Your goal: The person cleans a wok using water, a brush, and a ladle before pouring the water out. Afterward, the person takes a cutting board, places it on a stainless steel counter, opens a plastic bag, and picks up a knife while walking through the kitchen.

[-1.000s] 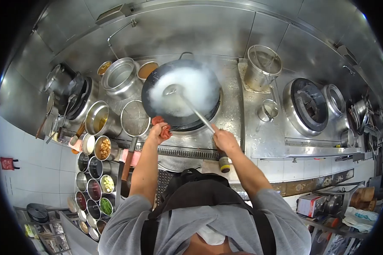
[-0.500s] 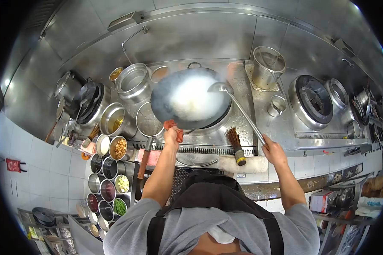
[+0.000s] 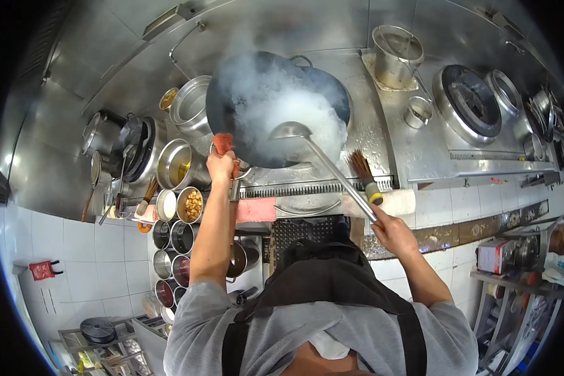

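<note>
Steel bench [image 3: 373, 125], steam over wok [image 3: 222, 109]. Wok's approx 1 o'clock from L hand [image 3: 219, 167], the nearer one, fingers closed on red cloth [image 3: 223, 143] by its rim. R hand [image 3: 396, 235] grips ladle [image 3: 289, 130], shaft running btwn 10 & 11 o'clock to bowl over wok; brush [image 3: 361, 167] approx 4 o'clock from wok.

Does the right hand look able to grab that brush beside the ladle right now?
Probably not as things stand: the brush lies close by, uncovered, but the right hand is closed around the ladle.
</note>
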Action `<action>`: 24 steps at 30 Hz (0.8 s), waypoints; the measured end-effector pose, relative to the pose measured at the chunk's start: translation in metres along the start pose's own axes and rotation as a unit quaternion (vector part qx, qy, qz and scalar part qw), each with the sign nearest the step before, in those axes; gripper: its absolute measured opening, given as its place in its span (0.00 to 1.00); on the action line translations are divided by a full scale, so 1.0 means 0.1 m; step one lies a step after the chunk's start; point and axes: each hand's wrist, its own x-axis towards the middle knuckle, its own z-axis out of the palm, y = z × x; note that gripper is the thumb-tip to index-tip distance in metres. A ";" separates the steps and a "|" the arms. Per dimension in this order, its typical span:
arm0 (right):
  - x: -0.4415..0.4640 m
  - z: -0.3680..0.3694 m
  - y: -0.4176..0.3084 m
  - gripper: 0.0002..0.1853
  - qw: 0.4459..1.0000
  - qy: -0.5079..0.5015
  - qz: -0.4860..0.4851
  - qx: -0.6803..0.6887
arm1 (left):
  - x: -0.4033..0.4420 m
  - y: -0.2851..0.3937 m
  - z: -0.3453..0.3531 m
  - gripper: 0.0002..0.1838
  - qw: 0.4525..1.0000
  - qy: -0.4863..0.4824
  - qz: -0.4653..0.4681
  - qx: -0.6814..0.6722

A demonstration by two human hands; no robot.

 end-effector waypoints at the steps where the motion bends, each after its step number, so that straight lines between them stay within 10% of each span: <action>1: -0.01 0.02 -0.09 0.26 1.000 -0.016 0.011 0.022 | -0.03 0.08 -0.01 0.09 1.000 -0.007 -0.002 0.001; 8: 0.08 0.39 -0.25 0.25 0.997 -0.031 0.016 0.063 | -0.30 0.37 -0.09 0.09 0.990 -0.016 0.037 0.135; 18: 0.05 0.17 -0.18 0.29 0.965 -0.061 0.121 0.224 | -0.96 0.10 0.06 0.23 0.928 0.045 0.327 0.174; 24: 0.11 0.16 0.01 0.29 0.988 -0.029 0.080 0.125 | -0.80 0.34 0.11 0.17 0.942 0.069 0.294 0.146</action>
